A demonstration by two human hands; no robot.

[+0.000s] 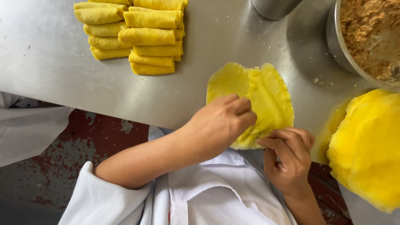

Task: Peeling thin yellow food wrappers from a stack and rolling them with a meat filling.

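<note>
A thin yellow crepe lies on the steel table near its front edge, with its left side folded over toward the middle. My left hand rests on the folded left part, fingers curled and pinching it. My right hand pinches the crepe's near right edge between thumb and fingers. Whether filling sits under the fold is hidden.
Several rolled yellow crepes are stacked at the back left. A pile of flat yellow crepes sits at the right edge. A steel bowl of brown minced filling stands at the back right, beside a steel cup.
</note>
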